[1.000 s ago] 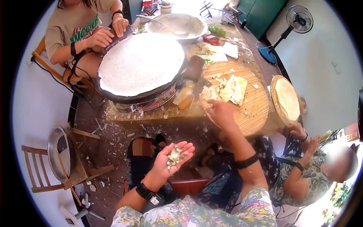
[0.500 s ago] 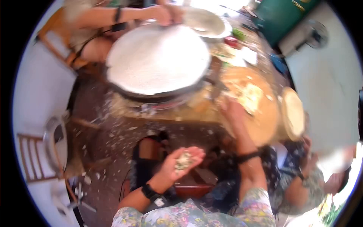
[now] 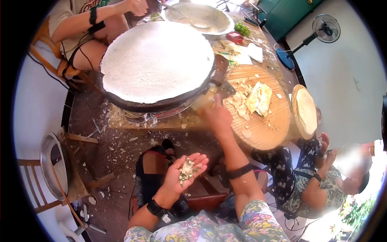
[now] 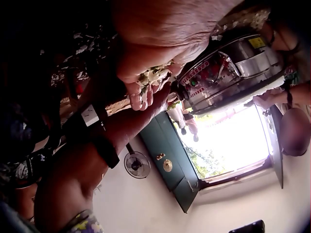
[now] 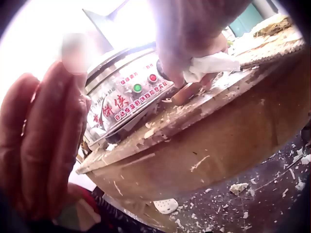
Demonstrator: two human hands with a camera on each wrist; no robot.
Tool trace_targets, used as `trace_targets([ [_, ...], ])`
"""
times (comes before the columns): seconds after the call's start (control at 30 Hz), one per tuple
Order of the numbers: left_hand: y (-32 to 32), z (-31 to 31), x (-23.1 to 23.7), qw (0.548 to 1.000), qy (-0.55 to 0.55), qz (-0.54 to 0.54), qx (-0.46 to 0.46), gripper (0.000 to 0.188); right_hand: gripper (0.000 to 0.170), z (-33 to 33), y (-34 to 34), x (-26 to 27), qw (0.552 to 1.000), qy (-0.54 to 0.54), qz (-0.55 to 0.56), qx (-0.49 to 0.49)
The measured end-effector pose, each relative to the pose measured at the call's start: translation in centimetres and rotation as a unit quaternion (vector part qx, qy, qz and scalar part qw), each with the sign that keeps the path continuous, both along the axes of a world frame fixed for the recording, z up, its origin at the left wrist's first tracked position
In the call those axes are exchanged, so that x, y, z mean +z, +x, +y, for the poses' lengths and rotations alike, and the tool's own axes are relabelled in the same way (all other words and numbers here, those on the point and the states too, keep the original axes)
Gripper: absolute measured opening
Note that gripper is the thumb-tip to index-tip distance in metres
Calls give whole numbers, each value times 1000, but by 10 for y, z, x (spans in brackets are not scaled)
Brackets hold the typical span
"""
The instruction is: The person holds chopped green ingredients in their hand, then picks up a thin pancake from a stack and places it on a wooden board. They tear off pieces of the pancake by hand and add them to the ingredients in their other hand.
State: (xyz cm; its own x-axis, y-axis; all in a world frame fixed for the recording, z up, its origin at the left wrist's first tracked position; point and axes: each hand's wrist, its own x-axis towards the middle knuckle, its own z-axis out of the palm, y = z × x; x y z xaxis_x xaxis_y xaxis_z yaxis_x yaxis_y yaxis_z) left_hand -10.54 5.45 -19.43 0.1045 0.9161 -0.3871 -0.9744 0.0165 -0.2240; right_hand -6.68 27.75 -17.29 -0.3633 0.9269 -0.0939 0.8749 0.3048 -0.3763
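My left hand [image 3: 183, 173] is held palm up below the table's edge, fingers extended. Pale and green chopped crumbs [image 3: 186, 171] lie on its palm; in the left wrist view, the crumbs [image 4: 154, 76] show beside the fingers. My right hand [image 3: 218, 117], blurred, is at the table edge between griddle and board. In the right wrist view its fingers pinch a thin white crumpled piece [image 5: 214, 65], just above a wooden handle [image 5: 186, 93]. A white pancake sheet [image 3: 157, 60] covers the round griddle [image 5: 131, 90]. Torn flatbread pieces [image 3: 258, 99] lie on the round board [image 3: 266, 135].
Behind the griddle stands a large bowl [image 3: 171, 14] with a ladle. Another person's arm [image 3: 109, 15] reaches past the griddle's far left. A second person [image 3: 322, 189] sits at right, near a round tray of flatbread [image 3: 305, 111]. A chair [image 3: 30, 181] stands at left.
My right hand has moved left from the board to the griddle's edge. The other person's hands swept over the griddle and drew back left. My left palm still carries the crumbs.
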Motion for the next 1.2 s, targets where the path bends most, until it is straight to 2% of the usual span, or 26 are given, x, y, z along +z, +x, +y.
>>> trace_targets([
  [0.17, -5, 0, 3, 1000, -4, 7, 4, 41, 71, 4, -16, 11, 999, -13, -33, -31],
  [0.23, -4, 1, 0, 1000, 0, 20, 9, 41, 72, 15, -16, -7, 998, 15, -59, 4],
  [0.27, -3, 0, -1, 1000, 1, 25, 10, 41, 71, 19, -13, -16, 998, 13, -62, 1],
  [0.37, -4, 1, 0, 1000, 14, -2, 9, 41, 68, 15, -17, -2, 998, -19, -46, -42],
  [0.5, -5, 1, 1, 1000, 4, 9, 9, 41, 57, 9, -6, 4, 999, 28, -30, -35],
  [0.57, -5, -1, 2, 1000, 10, 9, 10, 41, 47, -7, 16, 16, 988, 9, 148, -40],
  [0.6, -6, 0, 2, 1000, 16, 10, 14, 40, 42, -15, 30, 21, 971, 1, 237, -37],
  [0.63, -7, 0, 1, 999, 25, 13, 18, 41, 34, -22, 50, 14, 935, -92, 337, -63],
  [0.67, -6, -2, -1, 999, 35, 15, 22, 41, 27, -32, 73, 5, 880, -184, 429, -88],
  [0.7, -6, -1, -1, 998, 47, 19, 24, 42, 21, -51, 91, 16, 813, -320, 454, -172],
  [0.77, -5, 0, 0, 998, 55, 21, 20, 41, 20, -74, 125, -10, 742, -346, 521, -243],
  [0.8, -4, 1, 0, 998, 58, 19, 19, 41, 25, -75, 148, -31, 690, -375, 555, -274],
  [0.83, -3, 1, 0, 998, 58, 16, 15, 41, 35, -75, 158, -40, 666, -344, 568, -340],
  [0.9, 1, 1, 0, 999, 49, 16, 8, 40, 37, -64, 172, -54, 625, -266, 631, -376],
  [0.97, 6, 1, 2, 999, 40, 14, 0, 40, 35, -47, 181, -71, 606, -212, 664, -383],
  [1.0, 8, 1, 2, 999, 45, 9, -3, 40, 35, -39, 185, -75, 576, -234, 679, -390],
  [1.13, 10, -3, 1, 999, 24, 31, -1, 39, 32, -27, 189, -89, 511, -243, 725, -392],
  [1.2, 10, -1, 1, 999, 22, 45, 6, 40, 31, -19, 191, -89, 508, -233, 736, -382],
])
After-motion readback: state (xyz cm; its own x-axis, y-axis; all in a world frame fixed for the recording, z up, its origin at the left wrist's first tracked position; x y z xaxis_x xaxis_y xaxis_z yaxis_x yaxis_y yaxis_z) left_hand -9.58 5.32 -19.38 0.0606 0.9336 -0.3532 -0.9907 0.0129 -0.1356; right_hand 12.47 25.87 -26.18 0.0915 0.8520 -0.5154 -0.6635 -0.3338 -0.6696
